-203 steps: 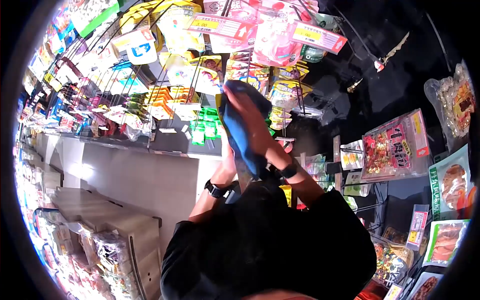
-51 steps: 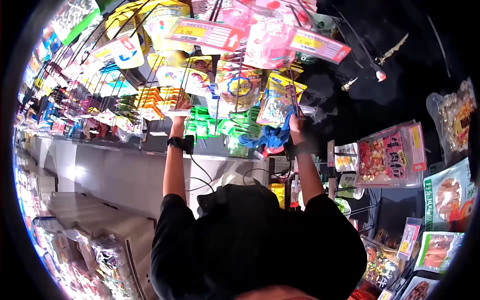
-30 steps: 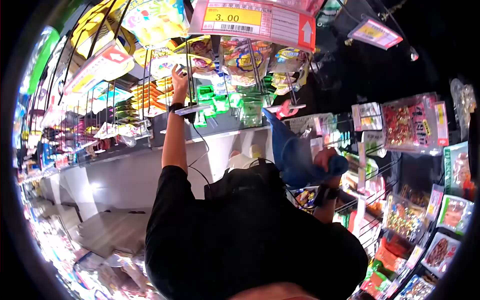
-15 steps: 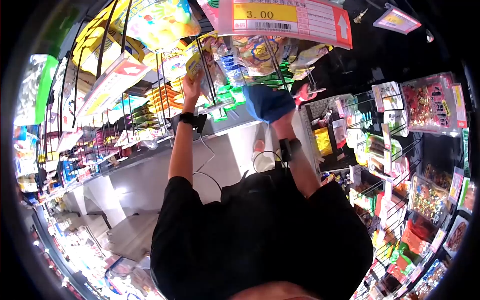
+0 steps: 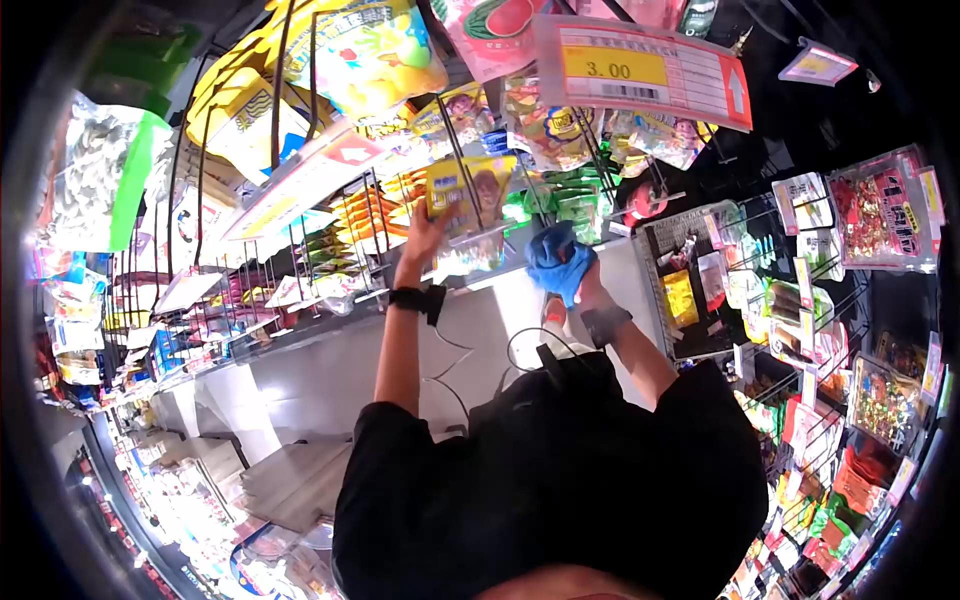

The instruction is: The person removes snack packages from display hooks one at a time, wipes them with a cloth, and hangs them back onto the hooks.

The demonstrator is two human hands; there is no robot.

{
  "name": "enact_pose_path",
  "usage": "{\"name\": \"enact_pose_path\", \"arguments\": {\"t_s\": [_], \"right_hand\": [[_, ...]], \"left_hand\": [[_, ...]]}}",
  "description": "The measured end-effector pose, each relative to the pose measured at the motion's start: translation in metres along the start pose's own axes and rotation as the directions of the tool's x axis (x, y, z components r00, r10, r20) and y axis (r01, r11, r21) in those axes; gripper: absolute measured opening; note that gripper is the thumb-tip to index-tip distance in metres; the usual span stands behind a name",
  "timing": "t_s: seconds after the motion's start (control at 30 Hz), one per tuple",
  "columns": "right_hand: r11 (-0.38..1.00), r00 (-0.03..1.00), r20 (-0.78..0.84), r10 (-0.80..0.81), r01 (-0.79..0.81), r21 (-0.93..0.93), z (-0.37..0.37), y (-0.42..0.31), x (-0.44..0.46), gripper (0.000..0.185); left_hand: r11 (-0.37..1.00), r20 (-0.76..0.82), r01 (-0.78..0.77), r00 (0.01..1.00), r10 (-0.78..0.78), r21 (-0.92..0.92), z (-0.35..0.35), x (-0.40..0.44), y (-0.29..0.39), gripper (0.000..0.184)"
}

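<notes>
My left hand (image 5: 428, 232) is closed on the left edge of a yellow candy or snack bag (image 5: 468, 192) with a see-through lower part. The bag's face is turned toward me, in front of the hanging racks. In my right hand (image 5: 590, 283) is a crumpled blue cloth (image 5: 560, 262), bunched up and covering most of the fingers. That hand is to the right of the bag and apart from it, over the pale floor.
A price sign (image 5: 640, 72) reading 3.00 juts out above my hands. Yellow bags (image 5: 240, 115) and orange packets (image 5: 365, 225) hang on metal hooks to the left. More hanging packs (image 5: 870, 215) line the right side. A dark bin (image 5: 680, 290) stands right of my right hand.
The yellow bag has turned from edge-on to face me, and my left hand has moved right and down with it. My right hand has drawn down toward me, with the cloth now more bunched.
</notes>
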State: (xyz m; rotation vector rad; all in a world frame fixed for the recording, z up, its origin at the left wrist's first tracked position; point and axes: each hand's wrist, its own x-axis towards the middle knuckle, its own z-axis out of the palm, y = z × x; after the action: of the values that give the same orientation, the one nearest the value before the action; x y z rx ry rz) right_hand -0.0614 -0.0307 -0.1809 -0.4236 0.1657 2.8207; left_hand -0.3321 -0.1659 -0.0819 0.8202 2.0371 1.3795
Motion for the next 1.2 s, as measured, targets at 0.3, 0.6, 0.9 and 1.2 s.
{"name": "enact_pose_path", "arguments": {"t_s": [0.3, 0.6, 0.9, 1.2], "right_hand": [[0.964, 0.867, -0.446, -0.220, 0.124, -0.235, -0.039, 0.024, -0.041, 0.022], [-0.159, 0.827, 0.160, -0.538, 0.088, -0.983, 0.032, 0.054, -0.161, 0.040], [0.896, 0.969, 0.203, 0.141, -0.038, -0.442, -0.015, 0.066, -0.022, 0.035], [0.339, 0.935, 0.248, 0.252, 0.155, -0.928, 0.041, 0.034, -0.022, 0.040]], "left_hand": [[0.962, 0.366, 0.264, 0.904, -0.220, -0.074, -0.015, -0.113, 0.020, 0.028], [0.977, 0.868, -0.209, 0.492, 0.063, 0.048, -0.009, -0.138, 0.130, 0.032], [0.982, 0.806, -0.179, 0.572, 0.154, -0.060, 0.013, -0.183, 0.128, 0.028], [0.956, 0.325, 0.257, 0.924, -0.200, -0.141, 0.041, -0.221, 0.120, 0.022]]}}
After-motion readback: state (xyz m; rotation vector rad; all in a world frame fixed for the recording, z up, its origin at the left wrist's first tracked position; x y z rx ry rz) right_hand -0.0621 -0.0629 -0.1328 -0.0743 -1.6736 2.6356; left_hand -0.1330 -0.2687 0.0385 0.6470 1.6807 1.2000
